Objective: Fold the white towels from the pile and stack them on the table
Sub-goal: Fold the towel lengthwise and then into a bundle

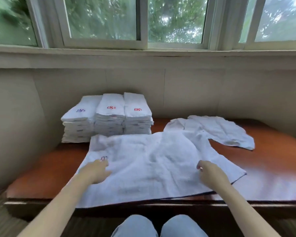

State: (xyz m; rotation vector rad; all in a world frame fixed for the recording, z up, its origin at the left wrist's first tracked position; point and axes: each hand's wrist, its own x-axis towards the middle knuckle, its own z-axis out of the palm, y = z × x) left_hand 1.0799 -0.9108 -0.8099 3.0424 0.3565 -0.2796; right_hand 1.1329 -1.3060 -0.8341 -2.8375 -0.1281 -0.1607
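Observation:
A white towel (152, 161) lies spread flat on the brown table (272, 151), its near edge hanging slightly over the front. My left hand (97, 171) rests on its left part, fingers flat beside a small embroidered mark. My right hand (210, 173) sits on the towel's right part with the fingers curled down; whether it pinches cloth is unclear. Three stacks of folded white towels (109, 117) stand at the back left, with red and blue emblems on top. A loose pile of unfolded towels (220, 130) lies at the back right.
A pale wall and a window sill (143, 53) run behind the table. My knees in light jeans (159, 226) are under the table's front edge. Bare wood shows at the far right and front left.

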